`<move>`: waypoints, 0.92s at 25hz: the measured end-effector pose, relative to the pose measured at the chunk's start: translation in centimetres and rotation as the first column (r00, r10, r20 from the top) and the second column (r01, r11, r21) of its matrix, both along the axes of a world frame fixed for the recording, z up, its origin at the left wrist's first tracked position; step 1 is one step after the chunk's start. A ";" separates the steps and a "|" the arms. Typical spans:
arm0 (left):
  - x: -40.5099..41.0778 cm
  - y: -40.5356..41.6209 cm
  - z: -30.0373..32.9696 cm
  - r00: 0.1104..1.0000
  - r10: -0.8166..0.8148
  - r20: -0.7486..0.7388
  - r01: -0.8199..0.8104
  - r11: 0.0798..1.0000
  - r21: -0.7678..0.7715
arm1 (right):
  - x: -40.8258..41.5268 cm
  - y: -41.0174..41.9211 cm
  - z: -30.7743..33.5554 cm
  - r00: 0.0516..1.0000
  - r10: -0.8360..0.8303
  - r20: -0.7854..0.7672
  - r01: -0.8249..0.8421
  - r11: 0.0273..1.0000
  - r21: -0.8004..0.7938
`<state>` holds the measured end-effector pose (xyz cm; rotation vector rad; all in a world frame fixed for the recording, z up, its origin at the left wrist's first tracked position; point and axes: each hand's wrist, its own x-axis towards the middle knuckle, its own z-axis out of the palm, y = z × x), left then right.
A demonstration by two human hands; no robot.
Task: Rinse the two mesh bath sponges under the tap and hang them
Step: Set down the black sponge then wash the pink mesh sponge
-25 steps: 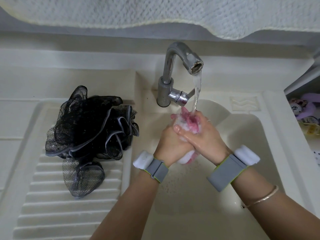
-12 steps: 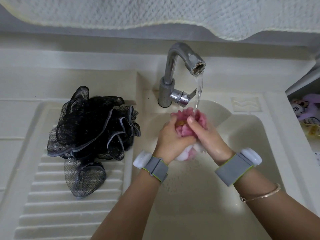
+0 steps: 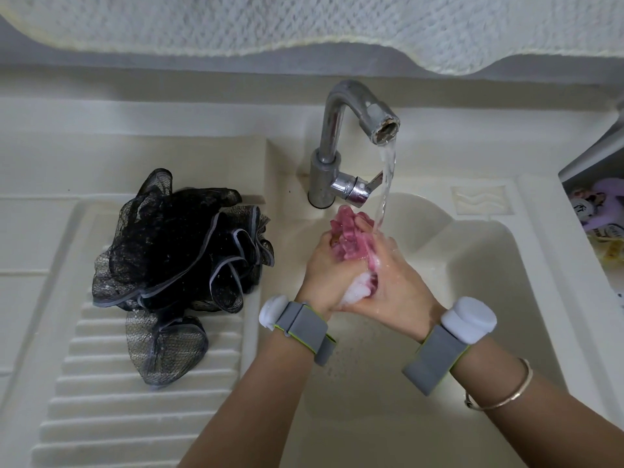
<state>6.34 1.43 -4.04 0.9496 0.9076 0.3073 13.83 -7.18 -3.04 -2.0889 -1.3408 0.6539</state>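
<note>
A pink and white mesh sponge [image 3: 347, 238] is squeezed between both hands over the sink basin [image 3: 472, 265]. My left hand [image 3: 320, 268] grips it from the left and my right hand [image 3: 395, 275] wraps it from the right. Water runs from the chrome tap [image 3: 341, 130] onto my right hand's fingers and the sponge's edge. White foam shows at the sponge's lower end. A black mesh sponge [image 3: 179, 251] lies loose on the ribbed drainboard [image 3: 135, 400] to the left.
A white textured towel [image 3: 304, 21] hangs across the top of the view. At the right edge a shelf holds a purple toy [image 3: 604, 204]. The tap's lever [image 3: 351, 187] points right toward the stream.
More of the pink mesh now bulges out above my hands, where it was mostly covered a second ago. My hands have stayed under the stream, kneading the sponge.
</note>
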 end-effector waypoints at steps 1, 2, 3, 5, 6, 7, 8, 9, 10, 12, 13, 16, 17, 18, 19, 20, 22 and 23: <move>0.0 0.1 0.0 1.000 0.009 0.002 -0.009 1.000 -0.021 | 0.2 0.1 0.0 1.000 0.010 0.003 -0.010 1.000 -0.019; 0.0 0.3 0.1 1.000 0.016 0.000 -0.016 0.999 -0.032 | 0.4 0.0 0.0 1.000 0.015 -0.023 -0.016 0.999 -0.042; -0.1 0.4 0.0 1.000 0.003 -0.020 -0.003 1.000 -0.020 | 0.7 -0.1 0.1 0.998 0.007 -0.064 -0.011 0.998 -0.063; -0.4 0.5 -0.1 0.997 -0.061 -0.057 0.063 0.998 0.028 | 0.8 -0.4 0.4 0.990 -0.011 -0.140 0.001 0.998 -0.070; -0.6 0.4 -0.3 0.994 -0.085 -0.066 0.088 0.995 0.043 | 0.8 -0.4 0.3 0.984 -0.018 -0.175 0.006 0.998 -0.065; -0.5 0.4 -0.3 0.990 -0.098 -0.097 0.104 0.993 0.061 | 0.8 -0.3 0.1 0.977 -0.032 -0.212 0.020 0.998 -0.055; -0.5 0.4 -0.2 0.985 -0.110 -0.133 0.123 0.988 0.095 | 1.0 -0.2 -0.2 0.967 -0.053 -0.249 0.043 0.998 -0.046; -0.4 0.3 -0.1 0.978 -0.117 -0.175 0.142 0.980 0.139 | 1.2 -0.1 -0.4 0.954 -0.081 -0.287 0.072 0.996 -0.044; -0.4 0.2 0.1 0.969 -0.121 -0.217 0.163 0.969 0.187 | 1.5 0.3 -0.4 0.940 -0.113 -0.323 0.103 0.994 -0.045; -0.4 -0.1 0.4 0.954 -0.143 -0.262 0.215 0.937 0.274 | 2.1 1.0 0.2 0.934 -0.158 -0.322 0.136 0.987 -0.091; -0.4 -0.3 0.5 0.953 -0.152 -0.263 0.233 0.922 0.310 | 2.3 1.4 0.4 0.942 -0.170 -0.291 0.140 0.983 -0.122; -0.6 -0.4 0.8 0.951 -0.144 -0.272 0.252 0.870 0.422 | 2.5 2.5 1.3 0.935 -0.247 -0.255 0.217 0.966 -0.141; -0.6 -0.3 0.8 0.954 -0.124 -0.274 0.241 0.861 0.448 | 2.4 2.8 1.7 0.900 -0.289 -0.326 0.269 0.957 -0.107; -0.8 -0.1 1.0 0.959 -0.096 -0.268 0.214 0.863 0.457 | 2.4 2.9 1.9 0.846 -0.322 -0.426 0.314 0.945 -0.091; -0.9 0.1 1.0 0.962 -0.067 -0.263 0.183 0.878 0.443 | 2.5 2.2 2.0 0.791 -0.316 -0.524 0.311 0.945 -0.101; -0.9 0.1 1.1 0.968 -0.046 -0.248 0.152 0.891 0.427 | 2.3 1.9 2.5 0.732 -0.310 -0.607 0.292 0.947 -0.131; -0.9 0.0 1.3 0.970 -0.039 -0.239 0.148 0.876 0.458 | 1.9 1.6 2.8 0.660 -0.228 -0.716 0.231 0.968 -0.095; -0.9 -0.3 1.3 0.968 -0.061 -0.245 0.182 0.843 0.507 | 1.7 1.8 2.6 0.665 -0.204 -0.719 0.215 0.974 -0.077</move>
